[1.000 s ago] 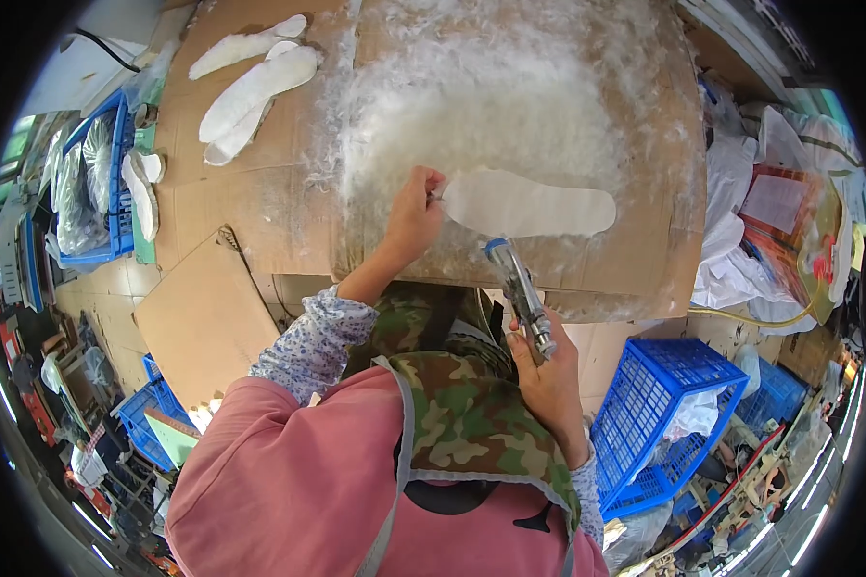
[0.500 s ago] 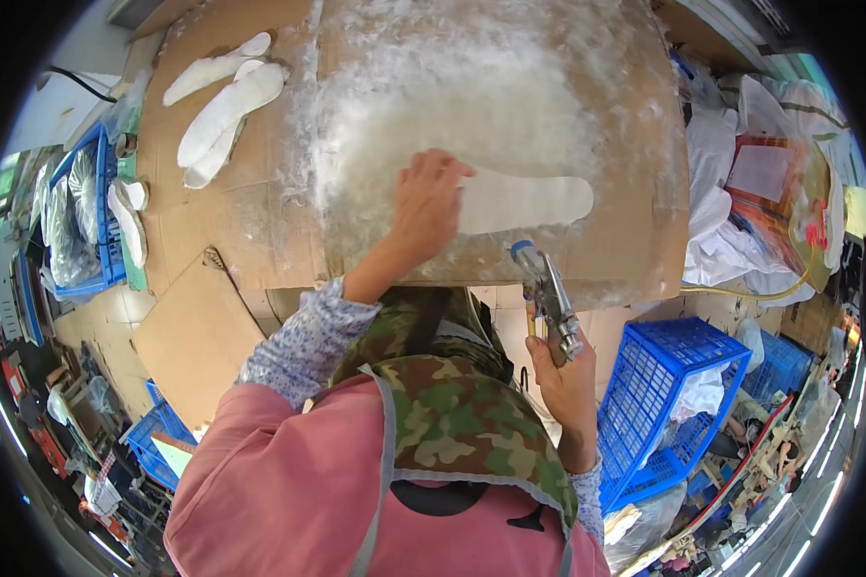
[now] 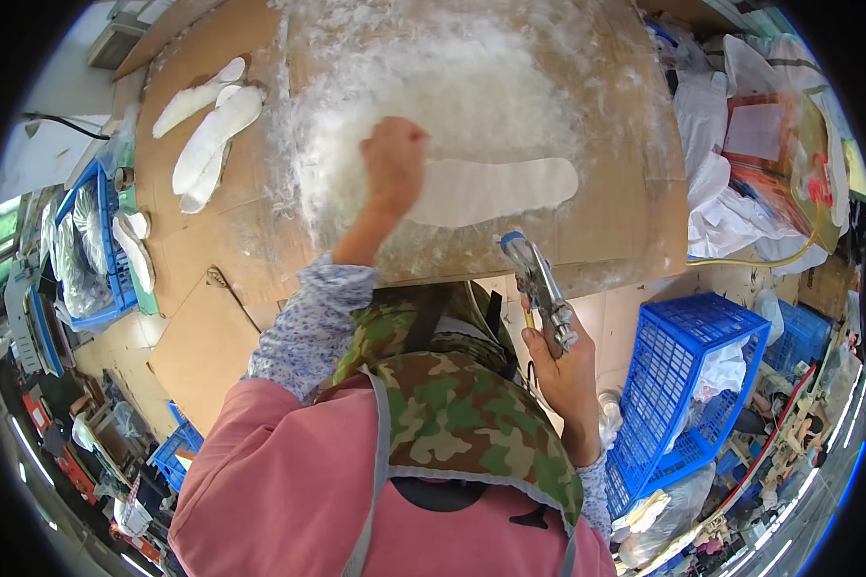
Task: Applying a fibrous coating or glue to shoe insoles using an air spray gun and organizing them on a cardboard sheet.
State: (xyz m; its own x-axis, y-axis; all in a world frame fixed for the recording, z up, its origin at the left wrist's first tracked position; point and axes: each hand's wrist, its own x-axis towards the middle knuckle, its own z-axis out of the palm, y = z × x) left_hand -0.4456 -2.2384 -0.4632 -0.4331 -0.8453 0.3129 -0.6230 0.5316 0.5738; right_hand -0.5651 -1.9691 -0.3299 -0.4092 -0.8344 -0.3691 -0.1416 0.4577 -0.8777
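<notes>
A white insole (image 3: 500,188) lies flat on the fluff-covered cardboard (image 3: 625,236), its rounded end toward the right. My left hand (image 3: 393,168) is at the left end of the insole, over white fluff. Its fingers are curled closed, and whatever they may hold is hidden. My right hand (image 3: 566,370) grips a silver spray gun (image 3: 541,288) with a blue nozzle, just off the cardboard's near edge. The nozzle points up toward the insole from below it. Several white fleecy insoles (image 3: 216,139) lie overlapping at the far left of the cardboard.
Blue crates (image 3: 693,375) stand low on the right, with white material inside. White bags and sheets (image 3: 702,183) are heaped beyond the cardboard's right edge, near a yellow hose (image 3: 760,258). On the left, a blue crate (image 3: 115,274) holds plastic-wrapped items. A brown board (image 3: 207,332) leans below.
My left hand has lifted off the insole's left end and moved left and away from me, its fingers curling in. My right hand keeps holding the spray gun. The view has shifted slightly.
</notes>
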